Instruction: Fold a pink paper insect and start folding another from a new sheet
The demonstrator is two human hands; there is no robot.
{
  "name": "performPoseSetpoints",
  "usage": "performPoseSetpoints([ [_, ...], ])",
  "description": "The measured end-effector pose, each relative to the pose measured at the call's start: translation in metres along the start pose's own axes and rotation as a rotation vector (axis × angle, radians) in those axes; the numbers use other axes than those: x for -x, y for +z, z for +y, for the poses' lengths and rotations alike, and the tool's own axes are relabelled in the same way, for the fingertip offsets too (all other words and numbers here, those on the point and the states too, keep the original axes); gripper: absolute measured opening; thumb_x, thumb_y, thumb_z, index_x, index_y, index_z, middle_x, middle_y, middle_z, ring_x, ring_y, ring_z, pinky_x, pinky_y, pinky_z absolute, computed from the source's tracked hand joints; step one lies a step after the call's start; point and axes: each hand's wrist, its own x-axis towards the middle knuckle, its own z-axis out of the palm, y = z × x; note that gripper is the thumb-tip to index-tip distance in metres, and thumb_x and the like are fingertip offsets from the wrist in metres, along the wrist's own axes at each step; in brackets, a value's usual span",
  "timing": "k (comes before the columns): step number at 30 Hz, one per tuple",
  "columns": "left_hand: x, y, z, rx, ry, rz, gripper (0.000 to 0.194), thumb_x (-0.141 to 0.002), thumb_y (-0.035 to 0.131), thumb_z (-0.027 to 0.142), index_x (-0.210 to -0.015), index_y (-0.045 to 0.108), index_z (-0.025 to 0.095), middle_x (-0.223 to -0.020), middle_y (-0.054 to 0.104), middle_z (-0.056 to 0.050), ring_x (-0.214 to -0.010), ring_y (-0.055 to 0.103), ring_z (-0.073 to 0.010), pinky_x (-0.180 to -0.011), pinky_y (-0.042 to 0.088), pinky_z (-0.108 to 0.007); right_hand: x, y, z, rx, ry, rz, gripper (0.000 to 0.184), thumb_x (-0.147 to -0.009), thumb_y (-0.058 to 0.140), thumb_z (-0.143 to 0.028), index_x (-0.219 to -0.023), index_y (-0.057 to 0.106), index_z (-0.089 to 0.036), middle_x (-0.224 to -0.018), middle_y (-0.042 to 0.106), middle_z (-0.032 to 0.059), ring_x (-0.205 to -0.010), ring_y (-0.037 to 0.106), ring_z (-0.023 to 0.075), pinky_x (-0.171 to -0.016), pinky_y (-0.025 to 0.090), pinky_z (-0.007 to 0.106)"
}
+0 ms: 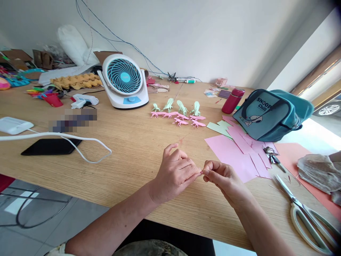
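Above the front part of the wooden table, my left hand [177, 171] and my right hand [222, 177] meet at the fingertips. The right thumb and forefinger are pinched together. The left fingers press together, pointing right, with one finger raised. A tiny pinkish bit seems to show where the tips meet, too small to name. Beyond my hands stand several folded pink paper insects [180, 121] and, behind them, light green ones [182, 107]. Sheets of pink paper [226, 151] lie just past my right hand.
Scissors [295, 202] lie at the right, near keys [271, 152] and an orange sheet [290, 151]. A teal bag [266, 115] and red flask [232, 101] stand behind. A white fan [124, 81] stands back left. A white cable [101, 140] crosses a black tablet-like slab [48, 147].
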Motion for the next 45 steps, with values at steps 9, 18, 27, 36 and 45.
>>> performPoseSetpoints([
  [9, 0.001, 0.003, 0.000, -0.147, 0.059, -0.021, 0.017, -0.095, 0.060, 0.021, -0.080, 0.066, 0.022, -0.069, 0.066, 0.006, -0.079, 0.054, -0.0128, -0.112, 0.025, -0.045, 0.002, 0.005, -0.005, 0.151, -0.017, 0.069, 0.039, -0.070, 0.080, -0.047, -0.062, 0.054, -0.019, -0.057, 0.045, -0.0043, -0.054, 0.030, 0.0088, -0.048, 0.021, 0.025],
  [18, 0.004, 0.006, 0.002, -0.208, 0.102, -0.101, 0.019, -0.095, 0.052, 0.011, -0.087, 0.066, 0.022, -0.074, 0.068, 0.004, -0.083, 0.053, -0.0139, -0.114, 0.020, -0.046, 0.004, 0.002, -0.003, 0.329, -0.029, 0.075, 0.039, -0.079, 0.071, -0.051, -0.065, 0.053, -0.019, -0.056, 0.039, -0.0058, -0.052, 0.028, 0.0083, -0.047, 0.019, 0.026],
  [27, 0.001, 0.007, -0.002, -0.006, -0.051, -0.142, 0.013, -0.094, 0.059, 0.022, -0.082, 0.062, 0.021, -0.077, 0.069, 0.004, -0.083, 0.056, -0.0153, -0.109, 0.026, -0.048, 0.005, -0.007, -0.002, 0.339, -0.390, 0.040, 0.015, -0.092, 0.064, -0.037, -0.092, 0.065, -0.022, -0.084, 0.058, 0.0012, -0.076, 0.055, 0.0143, -0.068, 0.045, 0.027],
  [36, 0.002, 0.007, -0.003, -0.071, -0.026, -0.144, 0.023, -0.100, 0.048, 0.024, -0.079, 0.057, 0.019, -0.077, 0.067, 0.001, -0.083, 0.058, -0.0160, -0.113, 0.028, -0.049, 0.008, 0.010, -0.004, 0.663, -0.704, 0.126, 0.011, -0.093, 0.061, -0.014, -0.086, 0.062, -0.023, -0.081, 0.058, -0.0001, -0.074, 0.057, 0.0127, -0.066, 0.046, 0.026],
  [45, 0.004, 0.008, -0.005, 0.004, -0.009, -0.094, 0.026, -0.100, 0.052, 0.028, -0.077, 0.061, 0.020, -0.077, 0.073, 0.003, -0.090, 0.066, -0.0144, -0.116, 0.023, -0.046, 0.007, 0.009, 0.001, 0.872, -0.815, 0.135, 0.012, -0.096, 0.052, -0.012, -0.089, 0.053, -0.021, -0.083, 0.054, 0.0022, -0.072, 0.052, 0.0141, -0.063, 0.043, 0.028],
])
